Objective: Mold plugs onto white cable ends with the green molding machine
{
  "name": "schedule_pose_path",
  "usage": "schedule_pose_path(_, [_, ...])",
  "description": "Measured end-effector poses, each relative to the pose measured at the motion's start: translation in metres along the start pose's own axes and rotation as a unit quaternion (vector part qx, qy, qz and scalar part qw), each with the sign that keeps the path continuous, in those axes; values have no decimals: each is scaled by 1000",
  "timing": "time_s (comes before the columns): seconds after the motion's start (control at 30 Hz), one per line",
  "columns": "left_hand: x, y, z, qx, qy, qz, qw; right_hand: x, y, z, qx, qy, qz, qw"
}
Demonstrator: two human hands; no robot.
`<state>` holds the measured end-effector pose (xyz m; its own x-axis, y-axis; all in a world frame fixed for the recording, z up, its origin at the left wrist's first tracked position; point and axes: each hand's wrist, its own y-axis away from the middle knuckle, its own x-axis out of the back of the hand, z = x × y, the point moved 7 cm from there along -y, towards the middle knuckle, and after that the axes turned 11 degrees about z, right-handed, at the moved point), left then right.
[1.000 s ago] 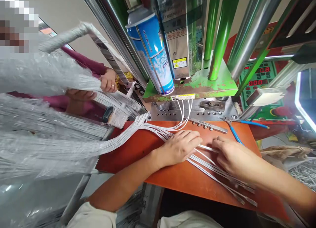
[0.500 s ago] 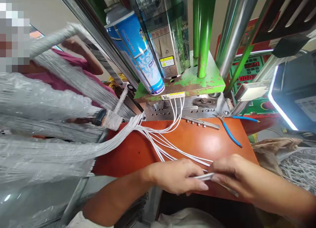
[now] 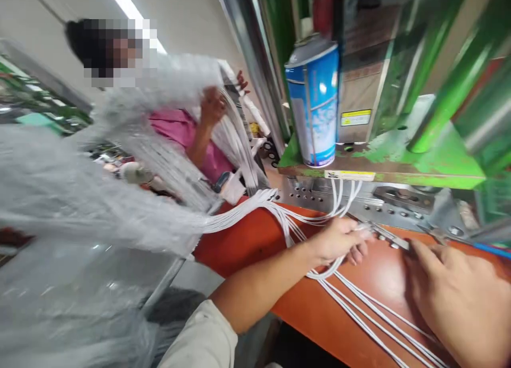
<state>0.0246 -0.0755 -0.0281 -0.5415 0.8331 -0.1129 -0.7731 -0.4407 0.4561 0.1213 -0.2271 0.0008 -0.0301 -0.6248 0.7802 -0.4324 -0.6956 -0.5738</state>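
Observation:
My left hand [image 3: 339, 243] is closed in a pinch round white cables [image 3: 325, 275], which loop below it. Its fingertips are at the left end of a narrow metal bar [image 3: 393, 237] with small blocks along its side. At the bar's other end, my right hand [image 3: 459, 288] grips with thumb and fingers, partly blurred. More loose white cables [image 3: 371, 299] run across the orange tabletop [image 3: 239, 251] beneath my hands. Behind the bar, several cables enter under the green press plate [image 3: 427, 168]. Blue-handled pliers [image 3: 493, 249] lie beyond my right hand.
A blue spray can [image 3: 313, 107] stands on the press plate. Below it is a metal bed [image 3: 307, 192] with holes. Plastic-wrapped cable bundles [image 3: 99, 182] hang on a rack at the left. Behind the rack is a co-worker in a pink top [image 3: 171, 126], hands raised.
My left hand has moved up to the metal bar with cables in it. My right hand has left the cables and reached the bar's right end. The view has swung left.

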Motion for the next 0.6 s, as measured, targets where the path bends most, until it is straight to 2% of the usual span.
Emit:
schedule_pose_path(0.07, [4, 1, -3, -20, -15, 15, 1000, -3, 2, -5, 11, 67, -22, 997])
schedule_pose_path(0.1, [5, 3, -4, -29, -27, 15, 999, -4, 3, -6, 9, 64, -26, 998])
schedule_pose_path(0.27, [2, 10, -4, -56, -133, 19, 989, -11, 9, 2, -89, -28, -33, 995])
schedule_pose_path(0.43, [-8, 13, 1, -48, -176, -2, 983, -11, 4, -14, -15, -57, -40, 997])
schedule_pose_path(0.6, [-13, 15, 2, -9, -186, -5, 983, -11, 3, -18, 11, -51, -35, 998])
